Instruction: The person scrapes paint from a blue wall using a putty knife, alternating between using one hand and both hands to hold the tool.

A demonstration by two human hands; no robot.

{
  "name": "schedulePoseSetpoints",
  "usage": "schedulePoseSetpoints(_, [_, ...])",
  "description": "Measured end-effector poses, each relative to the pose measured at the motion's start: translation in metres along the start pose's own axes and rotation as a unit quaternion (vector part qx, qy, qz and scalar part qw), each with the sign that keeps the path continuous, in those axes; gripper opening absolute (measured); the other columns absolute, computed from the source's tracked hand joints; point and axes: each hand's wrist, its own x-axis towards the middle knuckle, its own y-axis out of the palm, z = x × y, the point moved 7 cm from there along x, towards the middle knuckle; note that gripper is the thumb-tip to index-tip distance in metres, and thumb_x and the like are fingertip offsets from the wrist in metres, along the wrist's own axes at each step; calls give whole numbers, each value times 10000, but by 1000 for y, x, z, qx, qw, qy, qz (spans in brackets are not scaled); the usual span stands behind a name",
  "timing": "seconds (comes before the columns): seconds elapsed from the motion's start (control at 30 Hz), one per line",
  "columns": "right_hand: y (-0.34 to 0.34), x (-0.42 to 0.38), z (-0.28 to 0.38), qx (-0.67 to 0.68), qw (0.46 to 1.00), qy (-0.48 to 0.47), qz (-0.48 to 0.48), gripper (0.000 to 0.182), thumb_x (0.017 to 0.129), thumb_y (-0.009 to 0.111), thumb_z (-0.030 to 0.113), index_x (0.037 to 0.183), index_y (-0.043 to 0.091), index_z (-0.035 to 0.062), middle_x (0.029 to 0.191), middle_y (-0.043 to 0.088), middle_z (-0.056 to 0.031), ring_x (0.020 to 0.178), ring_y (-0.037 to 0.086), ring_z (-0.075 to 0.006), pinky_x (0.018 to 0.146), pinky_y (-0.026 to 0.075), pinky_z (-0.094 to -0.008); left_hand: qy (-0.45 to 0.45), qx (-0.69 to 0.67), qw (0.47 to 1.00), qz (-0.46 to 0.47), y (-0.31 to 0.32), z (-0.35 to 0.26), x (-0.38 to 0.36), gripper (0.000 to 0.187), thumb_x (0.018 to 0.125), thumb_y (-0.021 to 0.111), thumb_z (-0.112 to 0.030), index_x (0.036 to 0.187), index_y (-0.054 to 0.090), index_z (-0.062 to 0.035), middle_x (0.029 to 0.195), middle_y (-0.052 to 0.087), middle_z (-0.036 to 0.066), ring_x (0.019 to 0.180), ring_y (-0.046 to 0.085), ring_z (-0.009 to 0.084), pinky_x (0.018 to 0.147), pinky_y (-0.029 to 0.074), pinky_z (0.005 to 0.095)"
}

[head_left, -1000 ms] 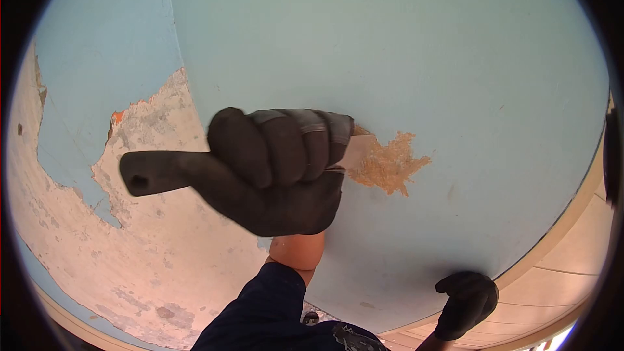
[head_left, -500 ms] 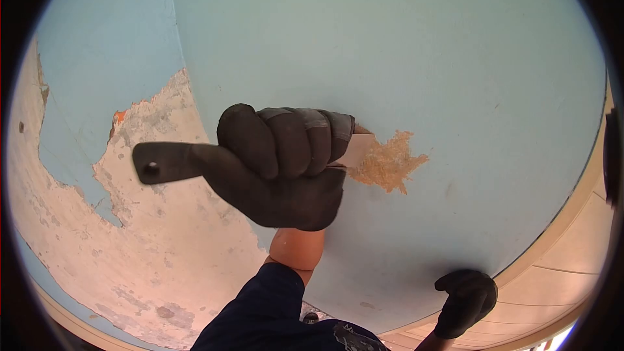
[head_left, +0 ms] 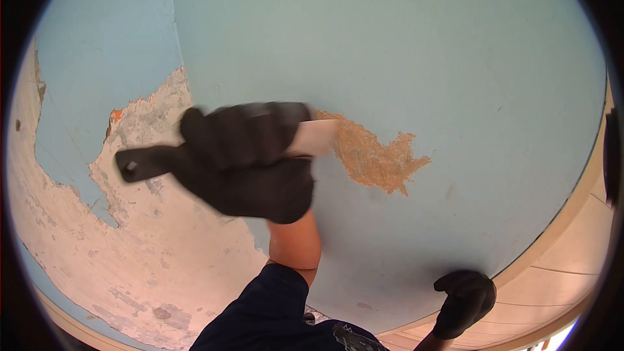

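Observation:
My left hand (head_left: pixel 244 159), in a dark glove, is closed around the dark handle of a scraper (head_left: pixel 313 138). The handle's end, with a hole in it, sticks out to the left, and the pale flat blade points right. The blade lies over the left part of a rough tan patch (head_left: pixel 383 162) in the blue-green painted wall (head_left: pixel 422 58). At the lower right, my right hand (head_left: pixel 465 299), also gloved, is near the wall with its thumb apart from the fingers; its fingertips are hard to make out and nothing shows in it.
A large area of bare, mottled pale wall (head_left: pixel 175 253) with ragged paint edges spreads across the left. Light blue paint (head_left: pixel 110 45) remains above it. Pale floor tiles (head_left: pixel 559 273) curve along the lower right, and a dark object (head_left: pixel 611 156) stands at the right edge.
My left hand and the scraper have moved left. More of the tan patch shows, reaching further up and left. My right hand has barely moved.

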Motion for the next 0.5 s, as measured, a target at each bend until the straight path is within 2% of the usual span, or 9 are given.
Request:
schedulePoseSetpoints(0.03, [1, -1, 0, 3, 1000, 8, -5, 304, 947, 432, 177, 669, 433, 54, 570, 464, -91, 442, 504, -242, 405, 450, -345, -10, 3, 1000, 15, -3, 9, -3, 634, 999, 233, -703, 700, 378, -162, 517, 279, -16, 446, 196, 133, 482, 214, 322])
schedulePoseSetpoints(0.07, [4, -2, 2, 2, 1000, 9, -4, 304, 947, 432, 177, 669, 433, 54, 570, 464, -91, 442, 504, -242, 405, 450, -345, -58, -36, 997, 26, 12, 26, -4, 655, 943, 310, -780, 647, 371, -198, 545, 293, -50, 477, 240, 118, 512, 249, 291])
schedulePoseSetpoints(0.13, [-1, -4, -2, -25, 996, 55, -62, 303, 950, 420, 173, 672, 434, 55, 576, 465, -91, 441, 497, -243, 406, 448, -344, -46, 9, 998, 45, 24, 11, 0, 657, 947, 299, -777, 652, 367, -194, 552, 296, -48, 477, 240, 119, 514, 252, 294])
schedulePoseSetpoints(0.23, [-1, 0, -2, 9, 1000, -4, 10, 286, 940, 425, 156, 671, 436, 57, 569, 458, -89, 438, 488, -239, 405, 445, -345, -7, 57, 997, 54, 20, -10, -1, 665, 954, 280, -771, 661, 362, -180, 560, 294, -42, 477, 238, 120, 508, 253, 300])
schedulePoseSetpoints(0.3, [1, -1, 0, 10, 1000, 4, -4, 280, 935, 429, 153, 672, 437, 58, 565, 455, -88, 438, 486, -238, 404, 443, -346, 44, 71, 994, -69, -2, -11, -8, 676, 953, 266, -775, 668, 372, -171, 552, 288, -42, 472, 231, 119, 500, 246, 301])
schedulePoseSetpoints(0.33, [2, -1, 0, 9, 1000, 11, -13, 275, 931, 432, 151, 673, 438, 59, 560, 451, -87, 437, 484, -237, 404, 441, -346, 6, 19, 1000, 19, 3, 11, -6, 682, 950, 251, -779, 671, 372, -169, 548, 294, -44, 466, 219, 116, 487, 234, 304])
schedulePoseSetpoints(0.43, [2, -1, -1, 12, 999, 22, -26, 278, 934, 433, 157, 674, 437, 57, 556, 447, -84, 438, 485, -236, 404, 438, -348, -50, 32, 993, 104, 24, 13, 0, 685, 940, 239, -790, 667, 369, -174, 549, 312, -38, 465, 219, 117, 490, 238, 290])
schedulePoseSetpoints(0.47, [0, -1, -1, 11, 999, 21, -26, 278, 934, 433, 157, 674, 437, 57, 556, 447, -84, 438, 485, -236, 404, 438, -348, -49, 31, 993, 103, 23, 6, 0, 685, 940, 239, -790, 667, 369, -174, 549, 312, -38, 465, 219, 117, 490, 238, 290])
schedulePoseSetpoints(0.5, [-1, -1, -1, -4, 1000, 19, -13, 279, 935, 434, 160, 676, 437, 57, 557, 447, -83, 437, 485, -237, 405, 437, -348, -12, 26, 998, 60, 16, -6, 2, 677, 944, 246, -784, 668, 369, -178, 551, 310, -40, 469, 222, 118, 502, 250, 287])
